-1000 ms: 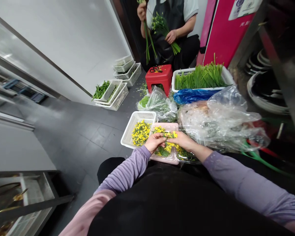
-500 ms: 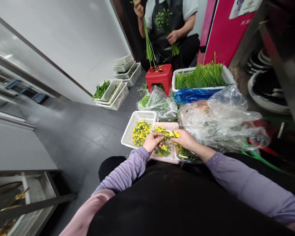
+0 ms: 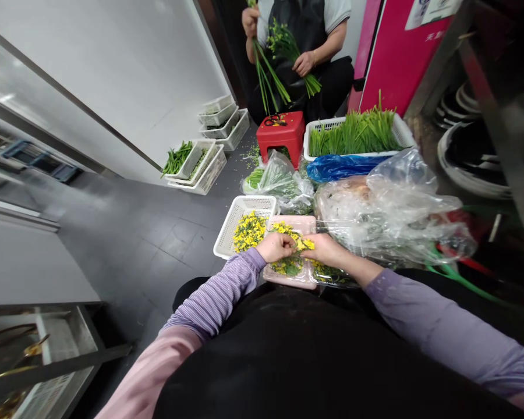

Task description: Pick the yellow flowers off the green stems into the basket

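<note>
My right hand (image 3: 325,249) is closed on a small bunch of yellow flowers (image 3: 306,244) above a pink tray (image 3: 304,279). Close beside it, my left hand (image 3: 276,247) has its fingers pinched together at the flowers' left side; what lies between those fingertips is too small to make out. More yellow blossoms and green leaves (image 3: 290,267) lie in the pink tray under both hands. To the left, a white perforated basket (image 3: 227,233) holds a heap of yellow flowers (image 3: 248,231). A clear plastic container (image 3: 332,276) with flowers sits partly beneath my right wrist.
Clear plastic bags (image 3: 393,215) and a blue bag (image 3: 344,167) lie ahead to the right. Behind them stands a white basket of green stalks (image 3: 358,134). A red stool (image 3: 282,137) bears scissors (image 3: 274,120). A co-worker (image 3: 303,52) holds flowering stalks. White baskets (image 3: 205,174) stand leftward.
My left hand has shifted slightly toward the flowers in my right hand. The co-worker's bunches have tilted, and the raised hand is a little lower.
</note>
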`<state>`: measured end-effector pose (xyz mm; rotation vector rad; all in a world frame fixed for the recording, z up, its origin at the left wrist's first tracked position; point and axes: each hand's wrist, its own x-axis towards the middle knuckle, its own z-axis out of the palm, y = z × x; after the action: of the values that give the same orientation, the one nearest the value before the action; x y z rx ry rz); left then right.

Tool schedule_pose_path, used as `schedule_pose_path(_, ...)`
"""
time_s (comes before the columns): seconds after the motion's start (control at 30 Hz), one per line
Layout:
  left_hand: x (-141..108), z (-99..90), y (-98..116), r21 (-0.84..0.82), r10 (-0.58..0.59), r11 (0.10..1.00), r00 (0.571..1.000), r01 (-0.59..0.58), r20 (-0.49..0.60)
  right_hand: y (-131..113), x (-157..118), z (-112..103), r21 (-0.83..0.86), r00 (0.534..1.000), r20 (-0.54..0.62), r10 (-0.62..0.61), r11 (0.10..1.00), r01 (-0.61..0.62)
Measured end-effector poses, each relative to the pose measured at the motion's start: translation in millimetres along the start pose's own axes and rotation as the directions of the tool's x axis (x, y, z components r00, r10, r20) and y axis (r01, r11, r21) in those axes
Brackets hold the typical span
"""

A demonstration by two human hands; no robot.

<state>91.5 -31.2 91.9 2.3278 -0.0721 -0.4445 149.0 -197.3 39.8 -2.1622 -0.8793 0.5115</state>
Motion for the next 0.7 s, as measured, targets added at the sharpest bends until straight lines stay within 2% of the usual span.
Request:
schedule_pose_path(0.17,1,4.3,-5,-0.015,0.075,0.997,0.997,-0.074,0.037,-1,-2,-1,0.006,0.996,0.075,0.056,0.998,-0.056)
schedule_pose_path(0.3,0,9.9,-9,-0.239,-0.052,0.968,0.996,0.069,0.077,-5,-4,-5,0.039,0.992,0.119,0.046,0.998,-0.051)
schedule_pose_path(0.4,-1,13.0,-15,-0.456,-0.186,0.867,0.98,0.199,0.073,-6,-4,-8,0.086,0.992,0.119,0.04,0.995,-0.051)
schedule_pose_path(0.47,-3,12.9,-19,-0.538,-0.237,0.811,0.97,0.228,0.055,-5,-4,-9,0.098,0.995,0.083,0.053,0.993,-0.061)
schedule_pose_path(0.57,-8,10.0,-21,-0.555,-0.254,0.793,0.965,0.249,0.069,-3,-3,-9,0.096,0.997,0.039,0.064,0.993,-0.068)
schedule_pose_path(0.7,-10,8.4,-16,-0.48,-0.272,0.826,0.955,0.295,0.12,1,-2,-7,0.083,0.999,0.023,0.049,0.995,-0.051)
